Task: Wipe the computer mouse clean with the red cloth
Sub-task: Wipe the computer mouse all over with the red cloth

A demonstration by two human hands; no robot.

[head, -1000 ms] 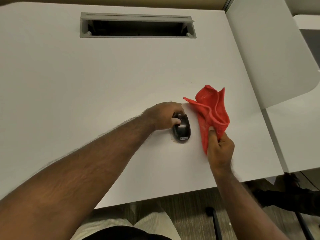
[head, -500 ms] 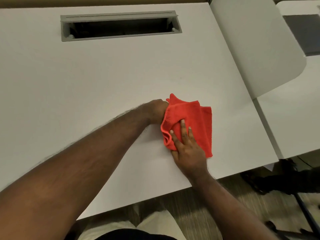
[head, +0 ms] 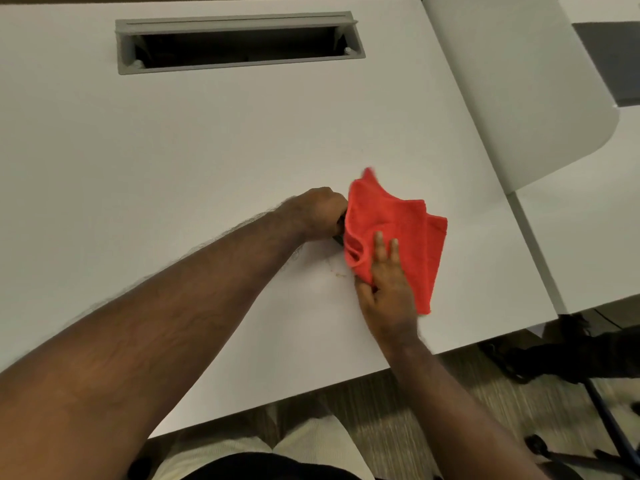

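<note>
Red terry cloth (head: 398, 230) lies bunched over the computer mouse (head: 340, 233), near the front edge of the white desk (head: 207, 150), right of centre. Only a thin dark sliver of the mouse shows, at the cloth's left edge, between cloth and left hand; the rest is hidden under the fabric.

Left hand (head: 320, 213): fingers curled, clenched round the left side of the mouse, knuckles up, forearm running diagonally from the front-left corner. Hand touches the cloth's left edge.

Right hand (head: 388, 282): flat on top of the cloth, fingers (head: 380, 244) extended and pressed down into the fabric, thumb tucked at the cloth's near-left fold. It is pressing, not gripping; palm open.

Cloth shape: roughly folded, one corner sticking up toward the back edge, the right half spread flat on the desk surface, its lower corner pointing at the front edge.

Faint brownish marks (head: 337, 271) on the desk just left of the right hand, beside the cloth.

Container noted: grey-framed cable trough (head: 239, 43) recessed into the desk near the back edge, lid raised. Interior is dark; contents cannot be made out.

A white divider panel (head: 519, 81) stands along the desk's right edge. Floor with dark items visible beyond the front edge at lower right; too blurred to identify.
</note>
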